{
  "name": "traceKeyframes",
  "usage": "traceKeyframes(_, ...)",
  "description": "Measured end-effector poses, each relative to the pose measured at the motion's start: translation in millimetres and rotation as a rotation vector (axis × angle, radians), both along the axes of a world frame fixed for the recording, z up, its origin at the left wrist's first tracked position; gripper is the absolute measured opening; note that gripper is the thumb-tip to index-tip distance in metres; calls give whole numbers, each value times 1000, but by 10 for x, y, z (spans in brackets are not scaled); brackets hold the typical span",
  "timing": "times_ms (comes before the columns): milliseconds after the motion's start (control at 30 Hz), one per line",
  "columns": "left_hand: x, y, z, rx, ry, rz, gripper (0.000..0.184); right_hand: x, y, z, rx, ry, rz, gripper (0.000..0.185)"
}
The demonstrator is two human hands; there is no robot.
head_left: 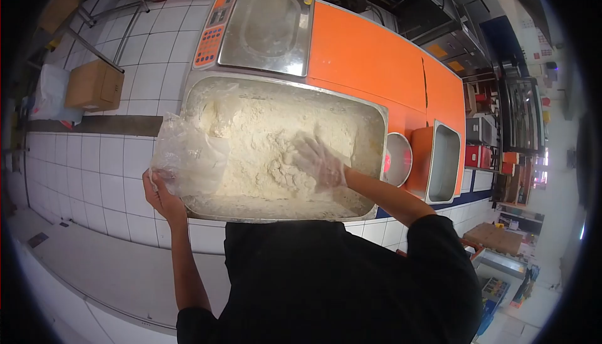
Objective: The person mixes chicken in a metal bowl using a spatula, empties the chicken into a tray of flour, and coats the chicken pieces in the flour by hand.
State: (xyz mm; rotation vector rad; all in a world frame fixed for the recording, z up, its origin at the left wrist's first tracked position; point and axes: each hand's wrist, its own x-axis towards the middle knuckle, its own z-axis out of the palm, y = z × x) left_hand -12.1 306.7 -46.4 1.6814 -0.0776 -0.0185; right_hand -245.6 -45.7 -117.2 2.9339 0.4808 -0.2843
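Note:
A large metal tub (pixel 382 131) in front of me holds pale, crumbly flour (pixel 257 137) with some clumps near the middle. My right hand (pixel 318 163), in a thin clear plastic glove, rests in the flour right of the middle. Its fingers look stretched and apart, slightly blurred, with the tips against the flour. At the tub's left edge, my left hand (pixel 162 192) is bare and closed on a clear plastic bag (pixel 194 156). The bag hangs over the rim and into the tub, dusted with flour. What it contains, if anything, cannot be made out.
Behind the tub stands a scale (pixel 266 27) with a metal platform and orange keypad. An orange tabletop (pixel 370 49) extends to the right. A round bowl (pixel 399 159) and a rectangular metal container (pixel 444 162) stand there. A cardboard box (pixel 94 85) sits on the tiled floor at left.

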Motion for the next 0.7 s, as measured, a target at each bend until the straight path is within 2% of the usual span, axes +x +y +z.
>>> traceKeyframes(67,12,9,-12,-1,8,16,30,355,185,207,326,157,-100,113)
traceKeyframes(100,15,6,-24,4,-10,20,30,491,247,129,325,159,-94,113)
traceKeyframes(167,-4,2,-20,13,-19,36,30,700,369,-91,611,-194,-96,110)
traceKeyframes(200,-5,-12,23,29,-28,23,30,797,396,-173,616,-186,-87,110)
traceKeyframes(267,-9,-9,50,53,-40,17,30,980,423,-319,426,10,-25,104)
traceKeyframes(300,-6,-8,32,53,-41,19,30,980,385,-579,431,7,-16,104)
traceKeyframes(367,0,4,-2,55,-50,21,29,999,329,-679,629,35,-58,93)
traceKeyframes(433,4,17,-32,34,-21,36,29,1003,298,-409,784,56,-118,82)
traceKeyframes(500,-9,3,35,43,-27,30,30,972,332,6,663,39,-131,72)
traceKeyframes(533,-6,-17,56,46,-37,14,30,981,389,55,450,-61,-78,67)
traceKeyframes(600,8,-6,16,31,-36,9,30,1070,676,-230,-542,-643,24,57)
traceKeyframes(633,8,2,4,18,-32,9,30,1111,880,-399,-1000,-824,19,52)
traceKeyframes(700,4,-17,16,19,-42,15,30,1129,1229,-514,-2313,-1144,173,40)
